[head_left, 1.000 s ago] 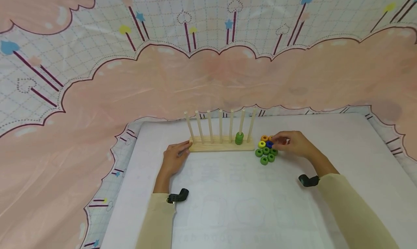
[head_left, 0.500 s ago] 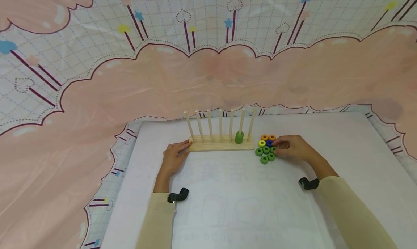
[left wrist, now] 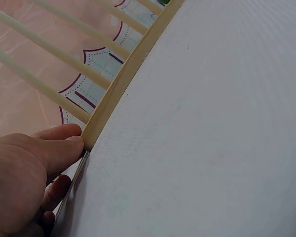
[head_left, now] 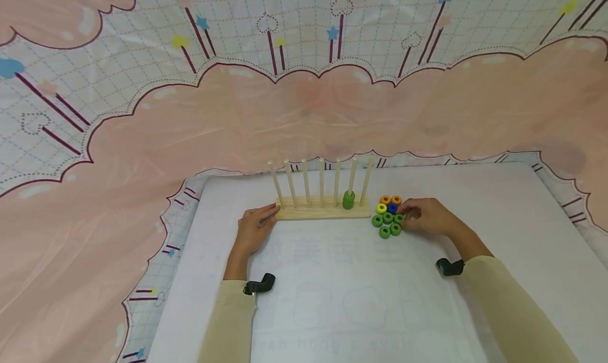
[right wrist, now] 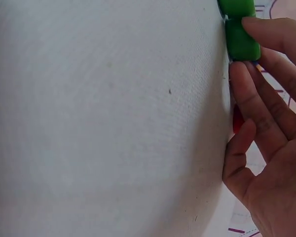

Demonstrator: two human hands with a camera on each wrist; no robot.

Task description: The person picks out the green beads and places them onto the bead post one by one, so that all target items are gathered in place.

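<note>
A wooden peg rack [head_left: 323, 212] stands at the back of the table, with several upright pegs. Green beads [head_left: 349, 200] are stacked on its second peg from the right. My left hand [head_left: 254, 230] holds the rack's left end between thumb and finger; the left wrist view shows them at the corner of the base [left wrist: 108, 101]. My right hand [head_left: 427, 216] is at a group of loose beads, its fingertips on either side of a green bead [right wrist: 242, 40] resting on the table. Something red [right wrist: 238, 118] shows partly behind its fingers.
Beside the rack's right end lie several green beads [head_left: 387, 218], a yellow bead [head_left: 381, 209], a blue bead [head_left: 391, 208] and two orange beads [head_left: 385, 200]. A white cloth covers the table [head_left: 342, 289]. A patterned sheet [head_left: 304, 110] hangs behind.
My right hand has shifted slightly towards me, from beside the blue and orange beads to the rightmost green bead. The left hand stays at the rack's end.
</note>
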